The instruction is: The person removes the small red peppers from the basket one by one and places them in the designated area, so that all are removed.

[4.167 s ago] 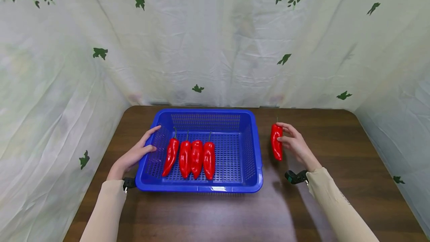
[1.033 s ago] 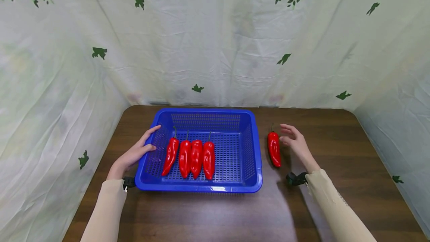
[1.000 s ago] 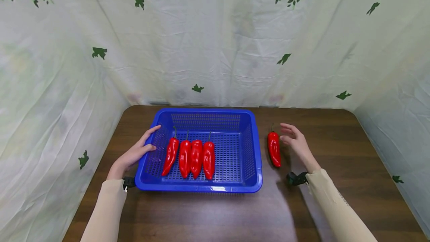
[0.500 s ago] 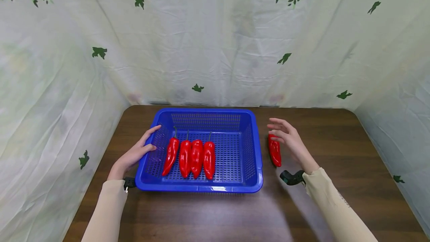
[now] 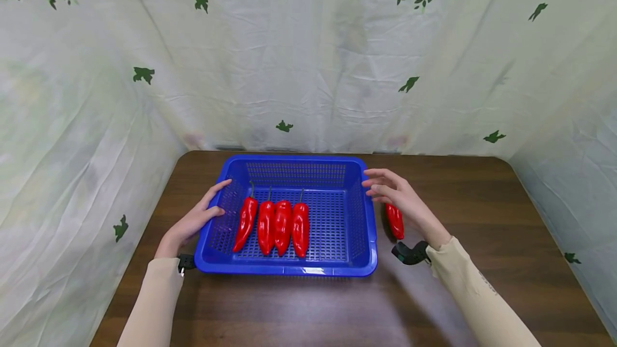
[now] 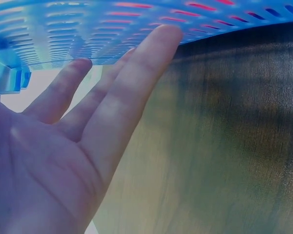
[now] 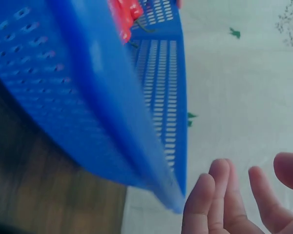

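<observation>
A blue plastic basket (image 5: 284, 271) stands on the table with several red peppers (image 5: 265, 228) lying side by side in it, stems toward the back. At its left wall my left hand (image 5: 189, 225) holds the rim, thumb and index finger over the edge. In the left wrist view the other fingers (image 6: 132, 87) lie extended along the outside of the mesh wall. My right hand (image 5: 402, 200) is at the right rim, holding nothing, its fingers loosely bent; I cannot tell whether they touch it. Another red pepper (image 5: 394, 223) lies on the table, partly hidden under this hand.
The brown wooden table (image 5: 308, 315) extends in front of the basket and to its right. A pale curtain (image 5: 308, 68) with leaf prints hangs behind and at both sides. Each wrist wears a small black device.
The right hand has let go of the lone pepper, which now lies nearer the basket. It has then moved left over the pepper to the basket's right rim. The left hand stays put.
</observation>
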### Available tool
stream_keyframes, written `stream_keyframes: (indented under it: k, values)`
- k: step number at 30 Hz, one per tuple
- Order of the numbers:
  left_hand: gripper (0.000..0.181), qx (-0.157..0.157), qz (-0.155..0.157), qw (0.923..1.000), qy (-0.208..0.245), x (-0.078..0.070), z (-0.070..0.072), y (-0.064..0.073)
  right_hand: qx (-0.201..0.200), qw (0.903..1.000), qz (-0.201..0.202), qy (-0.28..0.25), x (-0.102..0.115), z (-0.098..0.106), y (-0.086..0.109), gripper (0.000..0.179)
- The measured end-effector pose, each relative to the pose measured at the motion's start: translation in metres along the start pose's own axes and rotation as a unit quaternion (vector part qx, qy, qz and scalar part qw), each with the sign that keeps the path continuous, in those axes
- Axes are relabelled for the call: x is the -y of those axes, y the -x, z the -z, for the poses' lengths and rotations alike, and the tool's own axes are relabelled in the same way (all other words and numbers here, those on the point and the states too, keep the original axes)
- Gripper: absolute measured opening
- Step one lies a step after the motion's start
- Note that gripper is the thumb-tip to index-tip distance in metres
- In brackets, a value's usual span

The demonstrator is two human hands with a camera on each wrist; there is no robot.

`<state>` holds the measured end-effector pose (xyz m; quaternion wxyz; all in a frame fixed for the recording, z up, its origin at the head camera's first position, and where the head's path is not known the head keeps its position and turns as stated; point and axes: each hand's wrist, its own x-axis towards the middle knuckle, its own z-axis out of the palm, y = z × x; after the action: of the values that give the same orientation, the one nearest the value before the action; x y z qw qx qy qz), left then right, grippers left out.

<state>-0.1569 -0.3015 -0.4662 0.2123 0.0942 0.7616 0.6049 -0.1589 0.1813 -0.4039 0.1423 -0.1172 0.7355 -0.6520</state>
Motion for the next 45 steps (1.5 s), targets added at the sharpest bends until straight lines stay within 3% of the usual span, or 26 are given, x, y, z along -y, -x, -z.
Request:
stream_keyframes:
  k: [16, 26, 45]
  values:
    - [0.065, -0.006, -0.003, 0.9999, -0.011, 0.001, 0.000, 0.000, 0.116, 0.9928, -0.029, 0.006, 0.014, -0.028, -0.019, 0.039]
    - [0.066, -0.010, -0.003, 0.9999, -0.007, 0.001, 0.000, -0.001, 0.121, 0.9918, -0.038, 0.003, 0.010, -0.045, -0.034, 0.039]
    - [0.066, -0.013, 0.002, 0.9999, -0.009, 0.002, -0.001, -0.001, 0.085, 0.9927, -0.085, -0.013, -0.006, -0.087, -0.053, 0.037]
